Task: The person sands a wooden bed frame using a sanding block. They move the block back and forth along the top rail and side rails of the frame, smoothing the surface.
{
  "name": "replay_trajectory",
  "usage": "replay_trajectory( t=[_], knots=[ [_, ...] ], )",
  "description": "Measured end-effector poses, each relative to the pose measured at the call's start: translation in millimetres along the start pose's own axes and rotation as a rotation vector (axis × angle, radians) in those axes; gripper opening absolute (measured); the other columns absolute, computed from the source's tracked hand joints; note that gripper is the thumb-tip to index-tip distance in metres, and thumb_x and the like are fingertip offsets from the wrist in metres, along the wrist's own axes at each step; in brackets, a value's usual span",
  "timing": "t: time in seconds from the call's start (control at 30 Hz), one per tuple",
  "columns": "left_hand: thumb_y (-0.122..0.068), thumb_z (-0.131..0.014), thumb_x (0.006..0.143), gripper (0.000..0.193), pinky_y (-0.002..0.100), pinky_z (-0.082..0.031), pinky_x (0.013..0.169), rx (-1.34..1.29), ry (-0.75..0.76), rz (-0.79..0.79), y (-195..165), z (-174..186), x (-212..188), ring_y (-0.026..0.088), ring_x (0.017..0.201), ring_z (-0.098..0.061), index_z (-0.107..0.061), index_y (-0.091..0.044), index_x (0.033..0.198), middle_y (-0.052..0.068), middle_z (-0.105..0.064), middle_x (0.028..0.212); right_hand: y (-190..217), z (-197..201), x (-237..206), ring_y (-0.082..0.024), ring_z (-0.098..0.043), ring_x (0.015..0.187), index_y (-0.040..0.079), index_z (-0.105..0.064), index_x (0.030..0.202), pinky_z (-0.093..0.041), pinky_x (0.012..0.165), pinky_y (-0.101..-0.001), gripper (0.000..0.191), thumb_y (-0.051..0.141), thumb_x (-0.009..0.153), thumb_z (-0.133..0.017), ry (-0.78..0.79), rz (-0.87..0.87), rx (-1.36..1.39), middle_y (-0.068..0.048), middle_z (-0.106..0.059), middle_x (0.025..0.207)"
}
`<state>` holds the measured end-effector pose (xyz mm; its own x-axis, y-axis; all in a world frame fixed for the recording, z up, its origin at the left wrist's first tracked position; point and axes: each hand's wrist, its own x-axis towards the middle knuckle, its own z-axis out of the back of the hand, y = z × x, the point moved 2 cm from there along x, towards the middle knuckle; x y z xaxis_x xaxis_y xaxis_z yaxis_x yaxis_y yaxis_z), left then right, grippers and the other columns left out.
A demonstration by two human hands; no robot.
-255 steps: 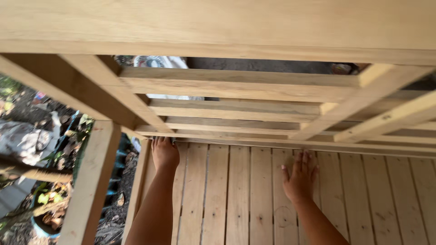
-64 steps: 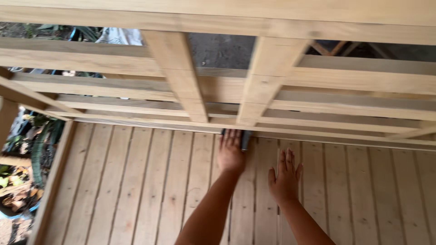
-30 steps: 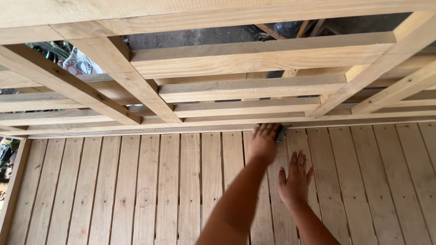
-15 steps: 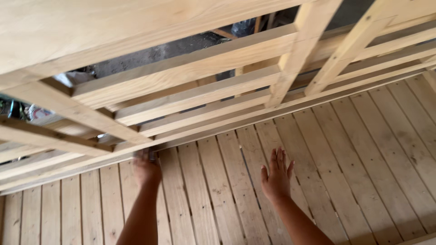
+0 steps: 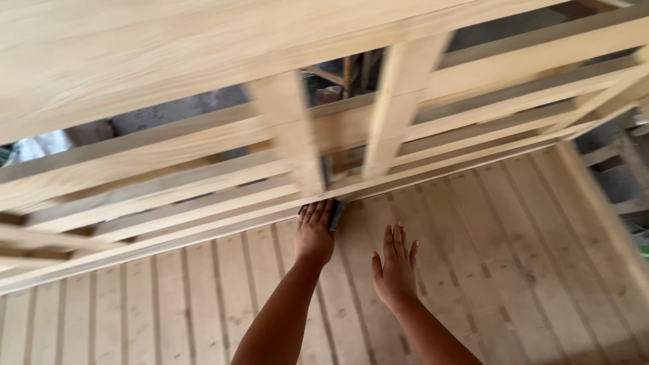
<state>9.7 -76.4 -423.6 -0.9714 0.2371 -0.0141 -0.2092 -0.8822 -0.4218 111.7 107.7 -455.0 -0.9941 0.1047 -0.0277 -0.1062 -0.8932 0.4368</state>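
The person's left hand (image 5: 314, 233) lies palm-down on a slatted wooden panel (image 5: 514, 270) of pale planks, its fingers pressed together over a small dark sanding block (image 5: 336, 213), of which only a sliver shows past the fingertips on the right side. The block sits at the far edge of the visible planks, right where the panel disappears under the lowest rail of a wooden frame (image 5: 378, 115) that crosses the upper part of the view. The right hand (image 5: 395, 267) rests flat on the same panel, just beside and a little nearer the camera than the left, its fingers spread apart and holding nothing. It does not touch the block, which lies beyond and to the left of its fingertips. Both forearms reach in from the bottom edge of the view. The frame's rails and two uprights are blurred.
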Motion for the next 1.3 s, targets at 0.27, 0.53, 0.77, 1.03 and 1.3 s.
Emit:
replay_trajectory(
  t=[0.27, 0.53, 0.77, 1.03, 1.3],
  knots=[
    [-0.024, -0.068, 0.088, 0.073, 0.043, -0.023, 0.124, 0.007, 0.071, -0.119, -150.3, -73.3, 82.3, 0.025, 0.146, -0.038, -0.04, -0.016, 0.155, 0.005, -0.046, 0.156, -141.9, 57.8, 21.8, -0.03, -0.007, 0.156, 0.002, -0.016, 0.159, -0.001, 0.124, -0.0503, 0.071, 0.03, 0.101, -0.046, -0.064, -0.046, -0.021, -0.017, -0.01, 0.169],
    [-0.033, -0.068, 0.089, 0.071, 0.045, -0.031, 0.118, -0.003, 0.089, -0.238, -279.7, -129.6, 146.5, 0.028, 0.143, -0.042, -0.043, -0.012, 0.152, 0.007, -0.049, 0.152, -225.7, 78.2, 32.0, -0.031, -0.008, 0.156, 0.001, -0.017, 0.159, -0.003, 0.124, -0.0515, 0.073, 0.032, 0.099, -0.046, -0.116, -0.13, -0.027, -0.017, -0.011, 0.169],
    [-0.021, -0.067, 0.086, 0.067, 0.051, -0.031, 0.11, 0.125, -0.009, -0.211, -188.6, -125.8, 123.3, 0.036, 0.136, -0.043, -0.047, -0.018, 0.149, 0.01, -0.048, 0.152, -233.5, 76.8, 57.9, -0.031, -0.009, 0.157, 0.0, -0.02, 0.159, -0.002, 0.125, -0.0523, 0.073, 0.034, 0.099, -0.046, -0.134, -0.129, -0.042, -0.019, -0.013, 0.168],
    [-0.018, -0.069, 0.083, 0.059, 0.047, -0.043, 0.116, 0.253, -0.385, -0.037, -106.6, -95.5, 58.3, 0.031, 0.137, -0.056, -0.061, -0.016, 0.141, 0.009, -0.064, 0.143, -267.8, 90.4, 77.4, -0.028, -0.01, 0.157, 0.001, -0.021, 0.159, 0.001, 0.124, -0.0534, 0.073, 0.034, 0.099, -0.047, -0.189, -0.294, 0.01, -0.016, -0.014, 0.169],
    [-0.022, -0.069, 0.087, 0.063, 0.048, -0.033, 0.114, -0.074, -0.026, -0.264, -323.1, -175.0, 171.3, 0.037, 0.135, -0.047, -0.049, -0.011, 0.146, 0.015, -0.056, 0.146, -299.4, 120.0, 68.7, -0.03, -0.026, 0.154, 0.002, -0.036, 0.156, -0.017, 0.126, -0.0448, 0.059, 0.019, 0.101, -0.05, -0.273, -0.21, 0.261, -0.017, -0.032, 0.165]
  ],
)
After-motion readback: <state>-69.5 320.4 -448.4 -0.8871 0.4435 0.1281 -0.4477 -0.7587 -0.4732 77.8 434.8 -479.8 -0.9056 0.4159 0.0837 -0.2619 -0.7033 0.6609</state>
